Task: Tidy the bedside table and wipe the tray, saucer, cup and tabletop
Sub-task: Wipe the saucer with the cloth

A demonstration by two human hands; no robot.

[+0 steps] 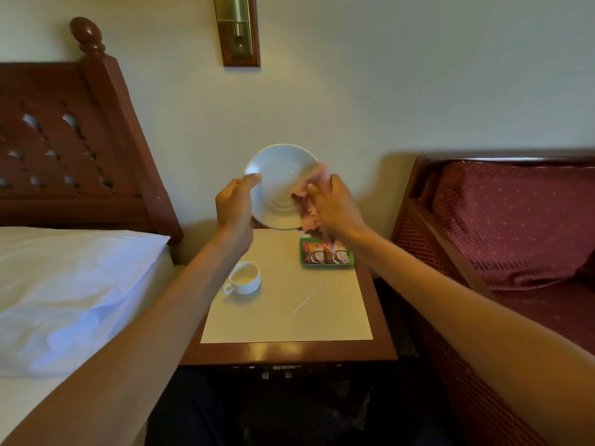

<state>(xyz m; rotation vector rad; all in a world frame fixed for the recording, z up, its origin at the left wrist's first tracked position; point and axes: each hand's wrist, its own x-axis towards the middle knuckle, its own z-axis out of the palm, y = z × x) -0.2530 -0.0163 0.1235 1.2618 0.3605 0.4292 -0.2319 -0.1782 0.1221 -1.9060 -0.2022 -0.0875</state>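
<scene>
A plain cream wall (402,85), warmly lit, rises behind the fingers (252,179). High above them a brass lamp fitting (236,24) sits on a dark wooden backplate (255,43). To their left stands a reddish wooden headboard (64,149) with carved cut-outs and a turned finial (86,33), and a white pillow (70,284) lies on the bed (19,410). To their right is a wooden-framed seat (418,217) with a maroon dotted cushion (515,220). Below them is the surface (289,353), glossy dark wood around a cream panel.

The person is wearing dark trousers (193,413), showing in shadow at the lower edge between the arms; fabric detail is too dark to tell. The left forearm (154,326) and right forearm (450,300) are showing bare, as are the left hand (236,204) and right hand (336,209).
</scene>
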